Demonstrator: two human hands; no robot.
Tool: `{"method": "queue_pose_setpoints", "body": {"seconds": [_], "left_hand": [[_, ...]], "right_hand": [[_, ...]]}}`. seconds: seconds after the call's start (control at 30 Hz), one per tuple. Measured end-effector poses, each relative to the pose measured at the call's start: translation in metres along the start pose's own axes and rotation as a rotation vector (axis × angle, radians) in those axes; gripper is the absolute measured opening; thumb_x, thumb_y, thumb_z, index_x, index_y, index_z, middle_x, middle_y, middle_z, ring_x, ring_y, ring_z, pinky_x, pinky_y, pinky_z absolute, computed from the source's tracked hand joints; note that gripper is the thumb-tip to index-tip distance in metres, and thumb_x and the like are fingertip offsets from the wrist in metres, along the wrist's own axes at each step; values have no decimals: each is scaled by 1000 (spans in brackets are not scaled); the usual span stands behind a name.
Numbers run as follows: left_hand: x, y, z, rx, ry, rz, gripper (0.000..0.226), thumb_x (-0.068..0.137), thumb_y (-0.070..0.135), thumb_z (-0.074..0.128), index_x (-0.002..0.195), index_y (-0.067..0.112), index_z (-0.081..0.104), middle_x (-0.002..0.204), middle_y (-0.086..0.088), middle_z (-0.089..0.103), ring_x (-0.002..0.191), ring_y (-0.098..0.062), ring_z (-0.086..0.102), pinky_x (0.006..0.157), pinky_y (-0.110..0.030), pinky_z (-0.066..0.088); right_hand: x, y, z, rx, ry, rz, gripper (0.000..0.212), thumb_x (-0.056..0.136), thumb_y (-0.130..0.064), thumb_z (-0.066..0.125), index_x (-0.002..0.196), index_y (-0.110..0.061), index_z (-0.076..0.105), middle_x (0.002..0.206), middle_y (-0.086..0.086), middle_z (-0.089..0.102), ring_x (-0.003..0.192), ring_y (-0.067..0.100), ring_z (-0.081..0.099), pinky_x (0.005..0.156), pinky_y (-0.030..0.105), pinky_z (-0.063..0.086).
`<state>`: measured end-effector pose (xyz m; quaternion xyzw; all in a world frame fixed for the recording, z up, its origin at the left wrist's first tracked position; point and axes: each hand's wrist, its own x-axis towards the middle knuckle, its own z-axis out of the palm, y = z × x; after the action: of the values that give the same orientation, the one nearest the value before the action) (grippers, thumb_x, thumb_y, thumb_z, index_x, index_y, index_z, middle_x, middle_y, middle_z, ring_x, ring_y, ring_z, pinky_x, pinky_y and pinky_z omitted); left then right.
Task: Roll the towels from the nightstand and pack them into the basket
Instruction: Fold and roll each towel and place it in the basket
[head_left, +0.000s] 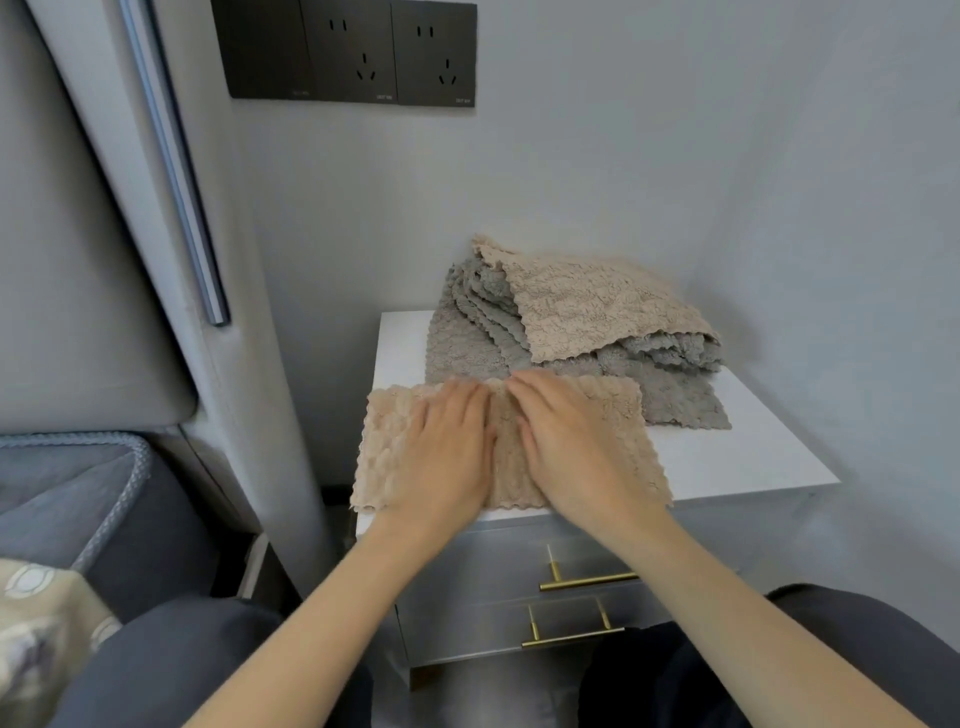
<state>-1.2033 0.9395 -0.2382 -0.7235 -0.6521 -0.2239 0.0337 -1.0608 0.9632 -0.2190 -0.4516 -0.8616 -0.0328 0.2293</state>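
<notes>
White nightstand surface (753, 457): our left hand (447, 452) and right hand (566, 441) press the beige towel (384, 441) flat, grip wide; rolling unstarted, pile (597, 312) waiting.

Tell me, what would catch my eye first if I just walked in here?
Two bare hands, the left hand and the right hand, press flat side by side on a beige towel lying at the front edge of a white nightstand. Behind them, toward the wall, sits a loose pile of grey and beige towels. Gold drawer handles shine below, on the nightstand's front.
</notes>
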Motion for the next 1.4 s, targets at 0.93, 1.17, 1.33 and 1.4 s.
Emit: {"method": "queue_pose_setpoints", "body": {"seconds": [0.93, 1.17, 1.33, 1.4], "left_hand": [[0, -38, -9, 129, -213, -239, 62, 101, 44, 12, 152, 9, 6, 160, -7, 0, 147, -20, -1, 117, -43, -3], [30, -58, -14, -75, -375, -99, 58, 103, 37, 21, 151, 9, 7, 154, -12, 25, 142, -27, 19, 117, -42, 10], [41, -72, -20, -122, -343, -138, 53, 99, 39, 40, 144, 12, 33, 128, -12, 44, 122, -29, 41, 105, -36, 32], [41, -76, -24, -143, -346, -157, 45, 95, 40, 49, 132, 14, 46, 110, -6, 46, 115, -27, 41, 97, -34, 36]], "right_hand": [[-26, 61, -18, -80, -22, 472, 43, 95, -32, 47, 130, -8, 45, 133, 11, 46, 123, 28, 42, 97, 41, 39], [-15, 72, -20, 216, -292, 716, 39, 94, -43, 44, 69, -13, 47, 81, 10, 54, 92, 30, 57, 90, 46, 46], [-5, 75, -25, 495, -315, 781, 16, 88, -25, 60, 77, -14, 55, 69, 3, 53, 78, 26, 54, 74, 36, 39], [-4, 72, -31, 574, -290, 748, 12, 89, -18, 60, 95, -11, 53, 82, 4, 56, 77, 18, 56, 70, 34, 45]]}}
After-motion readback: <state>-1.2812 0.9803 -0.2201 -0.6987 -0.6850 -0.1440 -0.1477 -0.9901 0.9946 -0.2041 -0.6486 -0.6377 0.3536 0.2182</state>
